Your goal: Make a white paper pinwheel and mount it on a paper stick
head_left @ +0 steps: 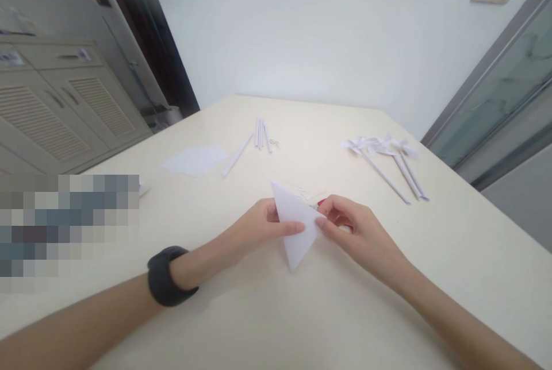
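**Two hands on one folded paper**

Both hands pinch a white folded paper triangle (294,224) just above the desk (302,312). The left hand (257,226) grips its left edge, the right hand (356,232) its right corner. Its long axis runs from the far point down toward the person.

white paper triangle (295,226), cream table (276,312), black wristband (166,276)

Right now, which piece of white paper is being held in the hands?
The folded triangle of paper, pinched between the left hand and right hand. The other flat paper sheet lies untouched farther back on the table.
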{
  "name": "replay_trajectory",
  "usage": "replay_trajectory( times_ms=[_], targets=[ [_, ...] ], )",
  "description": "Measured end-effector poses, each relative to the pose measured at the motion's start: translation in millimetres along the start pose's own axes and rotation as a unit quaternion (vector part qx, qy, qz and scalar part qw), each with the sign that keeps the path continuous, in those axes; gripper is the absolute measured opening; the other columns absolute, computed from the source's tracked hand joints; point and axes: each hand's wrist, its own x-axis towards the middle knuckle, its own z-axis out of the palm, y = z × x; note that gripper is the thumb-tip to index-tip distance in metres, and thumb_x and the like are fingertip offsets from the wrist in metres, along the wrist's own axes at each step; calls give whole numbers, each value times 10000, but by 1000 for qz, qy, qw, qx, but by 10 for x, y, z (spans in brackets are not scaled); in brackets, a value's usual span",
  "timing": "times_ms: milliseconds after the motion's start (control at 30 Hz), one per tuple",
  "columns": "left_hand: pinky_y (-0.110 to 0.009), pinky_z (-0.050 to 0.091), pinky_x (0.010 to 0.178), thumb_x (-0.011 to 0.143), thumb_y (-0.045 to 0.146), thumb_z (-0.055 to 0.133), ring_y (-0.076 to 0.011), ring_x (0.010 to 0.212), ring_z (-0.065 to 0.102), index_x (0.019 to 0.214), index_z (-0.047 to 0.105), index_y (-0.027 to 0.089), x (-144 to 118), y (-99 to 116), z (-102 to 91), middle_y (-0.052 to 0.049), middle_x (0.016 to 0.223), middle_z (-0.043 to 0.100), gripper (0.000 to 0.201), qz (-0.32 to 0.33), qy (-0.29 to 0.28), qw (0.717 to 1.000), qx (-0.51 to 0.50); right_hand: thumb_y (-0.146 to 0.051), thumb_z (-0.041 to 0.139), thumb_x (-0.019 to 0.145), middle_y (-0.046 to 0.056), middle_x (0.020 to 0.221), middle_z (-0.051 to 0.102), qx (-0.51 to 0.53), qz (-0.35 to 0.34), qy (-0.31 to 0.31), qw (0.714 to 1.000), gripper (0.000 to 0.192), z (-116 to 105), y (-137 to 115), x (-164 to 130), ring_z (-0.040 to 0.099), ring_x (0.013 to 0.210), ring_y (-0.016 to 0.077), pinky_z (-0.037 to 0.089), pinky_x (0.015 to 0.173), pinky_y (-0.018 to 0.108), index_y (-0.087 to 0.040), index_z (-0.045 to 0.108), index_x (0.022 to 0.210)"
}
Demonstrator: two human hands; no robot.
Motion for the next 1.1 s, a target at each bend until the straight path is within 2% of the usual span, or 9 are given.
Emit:
replay_trajectory(
  times_ms=[133,267,500,633,900,1100],
  targets=[
    [-323,487,867,757,296,691,-230,1022,630,1072,634,181,16,-6,6,-61,1106,694,340,-4,-6,1000,-2,-281,489,871,6,792,593,11,16,6,1000,121,-29,-31,-10,566,708,147,445,622,279,-208,498,775],
    [-325,492,857,757,272,689,-237,1033,625,1077,626,173,17,4,18,-68,1118,688,340,5,13,1000,-7,-302,487,873,-1,757,589,8,33,18,999,138,-52,-45,-15,542,654,134,435,584,266,-213,479,768],
    [-386,485,877,758,273,676,-273,1042,617,1075,632,176,21,-27,25,-80,1115,687,334,23,17,1000,-9,-303,487,869,7,761,585,8,48,13,999,135,-55,-58,-5,559,673,144,443,600,271,-210,475,773],
    [-370,474,881,775,302,661,-260,1015,625,1059,641,174,25,-33,11,-73,1092,695,311,28,24,999,-1,-277,479,865,-7,750,571,-8,30,2,1000,129,-40,-18,-8,543,669,139,423,591,264,-215,472,753],
    [-311,489,773,799,322,637,-229,920,646,1088,627,176,21,-47,3,-63,1030,705,324,25,0,1000,-11,-247,501,838,-5,764,581,-30,16,-28,999,115,12,-10,6,558,674,147,432,621,276,-206,482,732],
    [-351,482,824,790,319,642,-246,991,624,1083,552,184,47,-37,-10,-89,1143,652,335,26,4,1000,-13,-256,503,836,5,776,600,-33,22,-36,999,103,5,-26,1,575,685,153,435,614,275,-200,534,756]
  ],
)
